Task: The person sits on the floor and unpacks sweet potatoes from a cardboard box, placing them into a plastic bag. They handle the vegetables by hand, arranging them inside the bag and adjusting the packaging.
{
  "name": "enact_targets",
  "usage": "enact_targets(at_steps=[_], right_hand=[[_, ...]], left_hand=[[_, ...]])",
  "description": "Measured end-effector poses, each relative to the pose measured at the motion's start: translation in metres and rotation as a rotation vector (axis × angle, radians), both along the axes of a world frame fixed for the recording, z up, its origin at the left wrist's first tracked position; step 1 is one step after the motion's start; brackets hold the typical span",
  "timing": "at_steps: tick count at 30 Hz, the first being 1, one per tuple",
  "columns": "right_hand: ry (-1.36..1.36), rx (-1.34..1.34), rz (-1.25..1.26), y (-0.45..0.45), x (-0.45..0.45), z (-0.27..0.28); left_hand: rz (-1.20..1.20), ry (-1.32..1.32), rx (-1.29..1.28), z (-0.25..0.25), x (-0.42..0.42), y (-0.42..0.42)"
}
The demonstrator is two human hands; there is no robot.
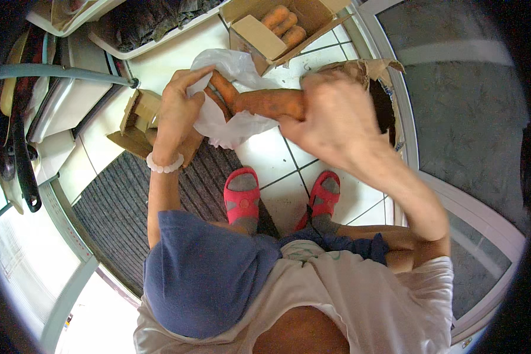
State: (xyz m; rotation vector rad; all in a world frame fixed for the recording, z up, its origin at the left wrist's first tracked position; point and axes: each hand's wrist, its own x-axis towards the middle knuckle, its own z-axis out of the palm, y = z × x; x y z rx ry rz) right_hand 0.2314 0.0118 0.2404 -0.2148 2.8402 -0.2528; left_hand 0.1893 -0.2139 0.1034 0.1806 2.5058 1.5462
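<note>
My left hand (177,106), with a beaded bracelet (165,163) at the wrist, grips the edge of a thin translucent plastic bag (223,128). Inside the spread bag lie a few orange carrots (223,86). My right hand (336,115), slightly blurred, has its fingers around the thick end of a large carrot (270,102). That carrot lies sideways, its far end at the bag's mouth against the other carrots. Beyond the bag stands an open cardboard box (259,40) with several carrots (285,24) in it.
A torn cardboard box (380,66) stands behind my right hand, and a smaller one (139,108) beside my left. A white tub (128,54) holds dark, crumpled material. Pans (20,155) hang at the left. A ribbed mat (115,199) covers part of the tiles; a framed glass panel (460,106) borders the right.
</note>
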Motion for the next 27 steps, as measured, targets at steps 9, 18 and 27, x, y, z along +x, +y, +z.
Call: enact_targets(at_steps=[9,18,27], right_hand=[[0.047,-0.386,-0.409,-0.046,-0.007,-0.125],[-0.174,-0.944,-0.681,-0.076,-0.008,-0.201],[-0.142,-0.52,-0.424,-0.075,-0.002,-0.207]], left_hand=[[0.002,0.06,-0.244,-0.007,0.002,0.003],[0.051,-0.071,-0.039,-0.009,0.021,0.014],[0.154,-0.387,0.481,0.017,0.021,0.008]])
